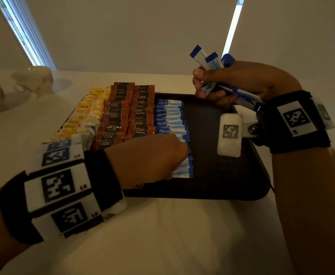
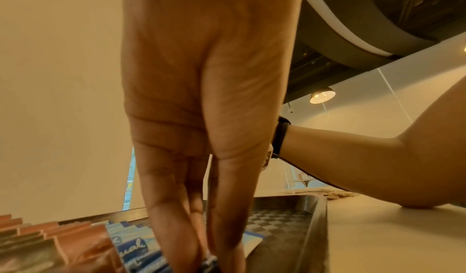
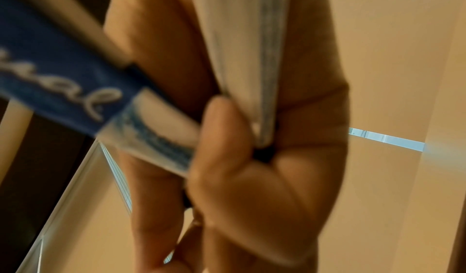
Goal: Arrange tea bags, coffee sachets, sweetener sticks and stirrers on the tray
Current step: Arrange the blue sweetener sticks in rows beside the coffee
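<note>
A dark tray (image 1: pixel 222 175) holds yellow tea bags (image 1: pixel 83 114) at its left, then two columns of brown coffee sachets (image 1: pixel 123 116), then a column of blue sweetener sticks (image 1: pixel 170 116). My left hand (image 1: pixel 173 171) reaches down onto the near end of that column, and its thumb and fingers (image 2: pixel 176 227) pinch one blue stick (image 2: pixel 209 262) there. My right hand (image 1: pixel 202 84) hovers above the tray's far right corner, gripping a bundle of sweetener sticks (image 1: pixel 212 60) that fan out past the fist. In the right wrist view the bundle (image 3: pixel 63 74) runs between the curled fingers (image 3: pixel 227 138).
Two pale teacups (image 1: pixel 34 80) stand on the white table (image 1: pixel 162 235) at the far left. The tray's right half shows bare checkered floor (image 2: pixel 277 223). Thin pale wooden pieces (image 2: pixel 335 194) lie on the table beyond the tray's right rim.
</note>
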A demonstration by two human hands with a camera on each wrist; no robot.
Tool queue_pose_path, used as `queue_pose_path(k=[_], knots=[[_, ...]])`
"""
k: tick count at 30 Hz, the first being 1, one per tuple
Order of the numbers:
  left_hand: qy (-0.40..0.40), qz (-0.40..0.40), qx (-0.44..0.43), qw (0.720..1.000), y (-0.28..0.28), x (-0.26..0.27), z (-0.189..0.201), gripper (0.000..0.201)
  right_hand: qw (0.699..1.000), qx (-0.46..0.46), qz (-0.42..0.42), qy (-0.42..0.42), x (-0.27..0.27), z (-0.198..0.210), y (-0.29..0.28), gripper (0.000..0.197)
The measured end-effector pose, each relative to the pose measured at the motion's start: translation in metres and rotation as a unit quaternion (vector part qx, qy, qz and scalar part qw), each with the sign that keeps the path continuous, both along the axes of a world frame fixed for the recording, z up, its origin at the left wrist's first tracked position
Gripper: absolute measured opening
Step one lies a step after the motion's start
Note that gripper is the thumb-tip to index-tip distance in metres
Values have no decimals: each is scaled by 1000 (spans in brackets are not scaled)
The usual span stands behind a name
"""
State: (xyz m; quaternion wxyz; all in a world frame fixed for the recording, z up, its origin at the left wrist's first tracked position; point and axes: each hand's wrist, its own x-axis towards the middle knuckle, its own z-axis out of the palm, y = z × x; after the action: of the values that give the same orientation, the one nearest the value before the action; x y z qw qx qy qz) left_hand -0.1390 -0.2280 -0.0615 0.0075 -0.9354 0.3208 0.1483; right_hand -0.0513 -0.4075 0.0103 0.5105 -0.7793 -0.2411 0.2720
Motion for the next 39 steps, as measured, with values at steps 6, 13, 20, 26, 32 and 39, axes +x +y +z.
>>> queue_pose_path(k=[6,13,20,26,32,39], knots=[[5,24,19,1000,3,6,17,20,1000,0,4,1,1,-1,0,32],[-88,65,41,993,16,12,32,62,1000,-5,7,-4,0,-1,1,31],[12,41,157,987,-1,6,21,98,1000,2,6,-8,0,-2,2,29],[47,22,186,981,-6,9,18,94,1000,3,15,-4,0,-1,0,28],[62,22,182,981,-5,8,15,97,1000,-4,2,-11,3,-2,-1,30],[46,23,169,984,-6,4,14,86,1000,-8,7,-2,3,-2,1,29]])
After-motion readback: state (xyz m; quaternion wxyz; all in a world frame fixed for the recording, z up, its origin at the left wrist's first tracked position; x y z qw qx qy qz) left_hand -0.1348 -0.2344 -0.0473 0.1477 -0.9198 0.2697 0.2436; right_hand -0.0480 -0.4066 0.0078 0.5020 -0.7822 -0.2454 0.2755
